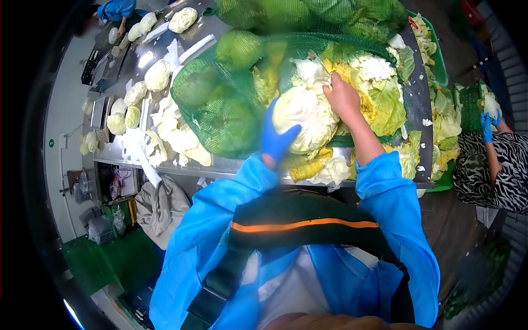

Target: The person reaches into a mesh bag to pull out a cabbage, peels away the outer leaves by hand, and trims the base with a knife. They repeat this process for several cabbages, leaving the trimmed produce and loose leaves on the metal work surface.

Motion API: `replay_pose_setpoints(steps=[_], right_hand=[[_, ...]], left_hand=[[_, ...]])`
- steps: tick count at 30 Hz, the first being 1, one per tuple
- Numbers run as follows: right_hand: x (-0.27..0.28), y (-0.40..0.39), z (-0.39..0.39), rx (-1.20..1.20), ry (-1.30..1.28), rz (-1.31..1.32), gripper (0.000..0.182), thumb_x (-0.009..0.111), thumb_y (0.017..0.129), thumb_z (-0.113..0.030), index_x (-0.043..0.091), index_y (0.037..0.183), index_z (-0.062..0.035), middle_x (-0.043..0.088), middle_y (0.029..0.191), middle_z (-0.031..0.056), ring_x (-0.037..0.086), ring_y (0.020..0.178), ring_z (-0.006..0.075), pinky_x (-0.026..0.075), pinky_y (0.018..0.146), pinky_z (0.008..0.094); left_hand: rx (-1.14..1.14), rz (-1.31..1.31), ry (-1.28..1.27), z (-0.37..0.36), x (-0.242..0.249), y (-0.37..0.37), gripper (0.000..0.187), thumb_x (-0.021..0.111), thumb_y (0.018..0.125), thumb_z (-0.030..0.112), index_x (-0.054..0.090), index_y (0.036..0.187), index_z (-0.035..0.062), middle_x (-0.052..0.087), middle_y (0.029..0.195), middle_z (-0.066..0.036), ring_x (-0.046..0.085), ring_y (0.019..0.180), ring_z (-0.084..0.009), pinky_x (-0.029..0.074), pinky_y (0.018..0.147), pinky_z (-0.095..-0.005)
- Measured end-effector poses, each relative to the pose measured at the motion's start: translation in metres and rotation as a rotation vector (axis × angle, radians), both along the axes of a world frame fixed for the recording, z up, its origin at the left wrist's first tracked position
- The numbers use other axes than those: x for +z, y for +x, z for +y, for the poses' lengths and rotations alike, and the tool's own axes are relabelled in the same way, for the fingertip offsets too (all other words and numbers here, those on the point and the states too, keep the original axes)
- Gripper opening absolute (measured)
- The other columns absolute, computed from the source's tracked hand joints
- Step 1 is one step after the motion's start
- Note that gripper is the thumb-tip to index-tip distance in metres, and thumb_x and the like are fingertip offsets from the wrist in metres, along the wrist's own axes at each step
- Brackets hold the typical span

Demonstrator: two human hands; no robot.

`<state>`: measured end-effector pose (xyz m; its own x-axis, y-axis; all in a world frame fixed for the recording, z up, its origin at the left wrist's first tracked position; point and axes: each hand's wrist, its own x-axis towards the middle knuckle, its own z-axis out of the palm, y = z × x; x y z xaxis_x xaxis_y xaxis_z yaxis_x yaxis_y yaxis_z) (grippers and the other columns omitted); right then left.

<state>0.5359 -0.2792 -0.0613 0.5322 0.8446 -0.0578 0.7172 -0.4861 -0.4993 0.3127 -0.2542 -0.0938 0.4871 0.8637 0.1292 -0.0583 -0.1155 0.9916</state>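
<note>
A pale, trimmed cabbage [306, 118] rests at the table's front edge, among loose leaves. My left hand [279, 132], in a blue glove, cups its left side with the thumb across the front. My bare right hand [342, 99] is closed at the cabbage's upper right, around what looks like a knife [319, 59]; only a thin bit of blade shows and the handle is hidden in the fist. Left of the cabbage, a green mesh bag [220, 110] holds several whole green cabbages. Yellow and green outer leaves [385, 104] lie to the right of my right hand.
Peeled cabbages [157, 76] and white leaf scraps [179, 135] cover the metal table's [206, 171] left side. More bagged cabbages [308, 14] lie at the back. Leaf-filled green crates [440, 60] stand right. A co-worker's blue-gloved hands [487, 126] hold a cabbage there; another person [116, 11] works far left.
</note>
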Motion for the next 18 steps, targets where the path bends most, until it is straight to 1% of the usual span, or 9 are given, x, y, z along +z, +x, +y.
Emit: replay_pose_setpoints(steps=[3,4,6,8,10,13,14,15,18], right_hand=[[-0.019,0.008,-0.006,-0.147,0.026,0.049,0.031,0.056,0.085,-0.023,0.052,0.110,-0.0059,0.066,0.092,0.0206,0.063,0.088,0.0399,0.049,0.076,0.0502],[-0.054,0.023,-0.015,-0.137,0.008,0.034,0.031,0.055,0.085,-0.023,0.053,0.111,-0.0067,0.065,0.094,0.0214,0.062,0.090,0.0404,0.048,0.078,0.0509],[-0.050,0.016,-0.034,-0.165,-0.013,0.024,0.033,0.055,0.084,-0.023,0.053,0.112,-0.0063,0.065,0.096,0.0213,0.062,0.090,0.0405,0.048,0.077,0.0513],[-0.053,0.006,-0.054,-0.164,-0.061,0.032,0.037,0.058,0.084,-0.027,0.052,0.114,-0.0064,0.065,0.096,0.0221,0.063,0.089,0.0415,0.048,0.075,0.0515],[-0.041,0.007,-0.060,-0.168,-0.069,0.032,0.045,0.062,0.083,-0.035,0.051,0.117,-0.0069,0.066,0.094,0.0238,0.063,0.086,0.0434,0.049,0.074,0.0516],[0.007,0.002,-0.067,-0.141,-0.006,-0.046,0.058,0.064,0.082,-0.047,0.049,0.119,-0.0042,0.066,0.093,0.0241,0.063,0.083,0.0428,0.050,0.072,0.0500],[0.031,-0.010,-0.067,-0.124,0.062,0.006,0.072,0.064,0.079,-0.058,0.047,0.122,-0.0025,0.066,0.093,0.0246,0.064,0.084,0.0414,0.050,0.073,0.0480],[0.045,-0.023,-0.065,-0.078,0.074,0.017,0.071,0.062,0.081,-0.057,0.046,0.125,-0.0033,0.065,0.093,0.0245,0.064,0.087,0.0403,0.051,0.074,0.0466],[0.054,-0.039,-0.059,-0.061,-0.119,0.125,0.063,0.061,0.081,-0.044,0.044,0.127,-0.0051,0.066,0.095,0.0238,0.064,0.088,0.0404,0.051,0.075,0.0467]], left_hand=[[-0.014,-0.016,-0.025,0.003,-0.011,-0.006,0.084,0.078,0.073,0.014,0.033,0.142,0.0017,0.046,0.134,-0.017,0.048,0.122,-0.0270,0.039,0.104,-0.0392],[-0.027,-0.067,-0.069,0.001,-0.016,-0.014,0.082,0.077,0.074,0.014,0.033,0.142,0.0020,0.047,0.133,-0.016,0.048,0.122,-0.0270,0.040,0.104,-0.0394],[-0.060,-0.188,-0.151,0.001,-0.023,-0.020,0.078,0.075,0.077,0.013,0.033,0.142,0.0027,0.049,0.131,-0.015,0.049,0.121,-0.0269,0.041,0.102,-0.0397],[-0.084,-0.259,-0.443,0.000,-0.022,-0.026,0.070,0.066,0.084,0.016,0.031,0.144,0.0026,0.049,0.134,-0.016,0.051,0.121,-0.0287,0.043,0.102,-0.0407],[-0.146,-0.395,-0.714,0.006,-0.024,-0.029,0.062,0.058,0.089,0.016,0.031,0.144,0.0025,0.050,0.134,-0.017,0.054,0.119,-0.0318,0.047,0.100,-0.0441],[-0.132,-0.570,-0.800,0.004,-0.010,-0.019,0.062,0.057,0.090,0.018,0.032,0.144,0.0020,0.050,0.135,-0.018,0.054,0.120,-0.0325,0.047,0.100,-0.0453],[-0.073,-0.526,-0.755,0.002,-0.002,-0.015,0.063,0.060,0.088,0.015,0.033,0.143,0.0015,0.050,0.133,-0.017,0.054,0.119,-0.0310,0.046,0.100,-0.0436],[-0.043,-0.447,-0.649,0.001,-0.009,-0.014,0.065,0.063,0.086,0.014,0.033,0.142,0.0020,0.051,0.132,-0.016,0.055,0.116,-0.0294,0.048,0.098,-0.0422],[-0.013,-0.252,-0.352,0.006,-0.015,-0.004,0.070,0.071,0.081,0.010,0.034,0.141,0.0030,0.052,0.128,-0.014,0.055,0.112,-0.0256,0.049,0.093,-0.0388]])
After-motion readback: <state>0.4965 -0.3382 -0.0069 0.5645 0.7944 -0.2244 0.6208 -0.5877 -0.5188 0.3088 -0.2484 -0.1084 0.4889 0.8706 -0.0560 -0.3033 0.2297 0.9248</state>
